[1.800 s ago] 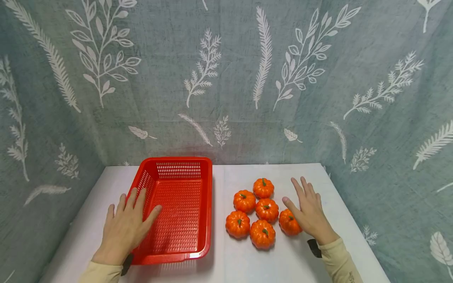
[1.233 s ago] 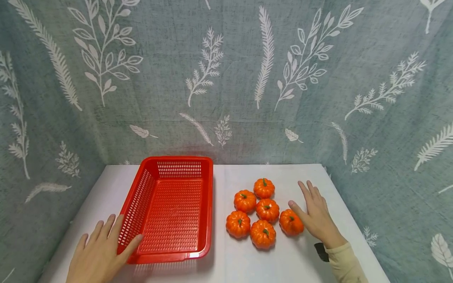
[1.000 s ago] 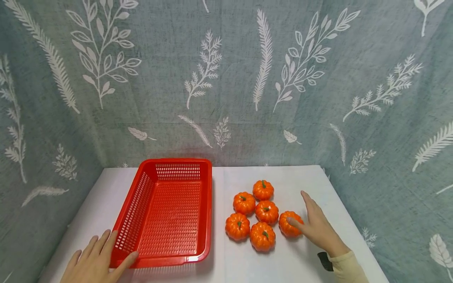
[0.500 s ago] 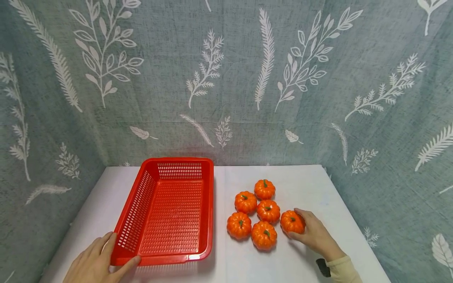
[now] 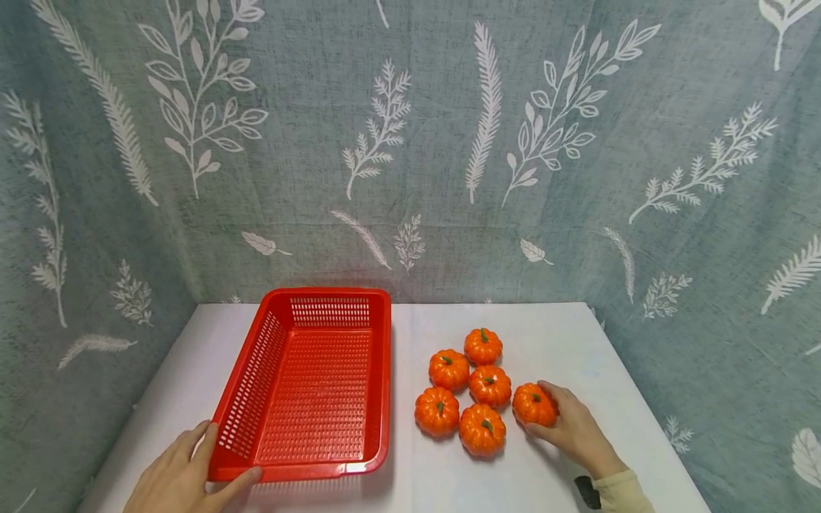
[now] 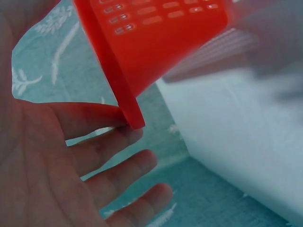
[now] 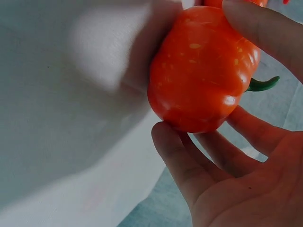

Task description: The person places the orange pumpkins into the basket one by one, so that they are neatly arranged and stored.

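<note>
My left hand [image 5: 176, 470] holds the near-left corner of a red plastic basket [image 5: 301, 472], thumb on the front rim. In the left wrist view, index and middle fingertips of the left hand [image 6: 80, 156] meet the rim of the basket [image 6: 113, 80]; the other fingers stick out free. My right hand [image 5: 580, 434] grips the rightmost small orange pumpkin [image 5: 534, 405], which has a green stem. Seen from the right wrist, the thumb and fingers of the right hand [image 7: 251, 184] close around opposite sides of the pumpkin [image 7: 203, 71].
Several more orange pumpkins [image 5: 490, 386] sit clustered between the basket and the right hand. All stand on a white table [image 5: 442, 477]. Green-grey cloth [image 5: 436, 271] with white leaf prints rises behind and on both sides.
The left hand has drawn back from over the basket to its near-left corner and taken hold there. The right hand has come down and closed around the rightmost pumpkin.
</note>
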A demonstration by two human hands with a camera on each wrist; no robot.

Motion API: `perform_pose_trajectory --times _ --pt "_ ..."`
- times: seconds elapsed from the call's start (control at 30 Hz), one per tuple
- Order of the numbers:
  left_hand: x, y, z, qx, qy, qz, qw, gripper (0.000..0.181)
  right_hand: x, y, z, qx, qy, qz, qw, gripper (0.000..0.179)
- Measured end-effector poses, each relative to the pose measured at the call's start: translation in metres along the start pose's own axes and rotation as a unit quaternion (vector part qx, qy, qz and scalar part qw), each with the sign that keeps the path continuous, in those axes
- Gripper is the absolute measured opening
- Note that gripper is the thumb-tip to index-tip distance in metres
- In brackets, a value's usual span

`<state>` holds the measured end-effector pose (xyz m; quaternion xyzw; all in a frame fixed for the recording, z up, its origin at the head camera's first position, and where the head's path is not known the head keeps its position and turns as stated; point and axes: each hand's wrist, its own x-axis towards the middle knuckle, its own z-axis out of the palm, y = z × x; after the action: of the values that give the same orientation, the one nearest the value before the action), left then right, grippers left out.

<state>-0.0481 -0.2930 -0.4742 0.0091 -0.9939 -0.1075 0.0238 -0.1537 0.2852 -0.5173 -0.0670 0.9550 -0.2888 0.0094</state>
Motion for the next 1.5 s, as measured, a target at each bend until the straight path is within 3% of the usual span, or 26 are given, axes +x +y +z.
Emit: perform_pose_trajectory --times 0.2,0.4,0.53,0.73,1.2,1.5 --pt "-0.001 0.0 0.001 0.001 0.004 0.003 1.0 0.107 0.0 -0.004 -0.012 -0.006 0.033 0.005 0.9994 0.084" --pt "-0.003 0.0 0.001 0.002 0.006 -0.001 1.0 0.109 0.008 -0.023 -0.021 0.003 0.091 -0.044 0.9949 0.082" --pt "-0.001 0.002 -0.001 0.0 0.003 0.001 1.0 0.11 0.012 -0.042 -0.02 0.021 0.102 -0.058 0.9929 0.083" --pt "0.003 0.006 -0.006 -0.005 -0.014 -0.001 0.9999 0.111 0.022 -0.071 -0.013 0.046 0.089 -0.087 0.9911 0.082" --pt "0.0 0.004 -0.004 0.0 -0.007 0.001 1.0 0.111 0.037 -0.145 0.02 0.132 0.027 -0.139 0.981 0.08" --pt "-0.001 0.004 -0.002 0.001 -0.012 -0.008 0.9999 0.112 0.044 -0.182 0.044 0.124 0.002 -0.191 0.9737 0.078"
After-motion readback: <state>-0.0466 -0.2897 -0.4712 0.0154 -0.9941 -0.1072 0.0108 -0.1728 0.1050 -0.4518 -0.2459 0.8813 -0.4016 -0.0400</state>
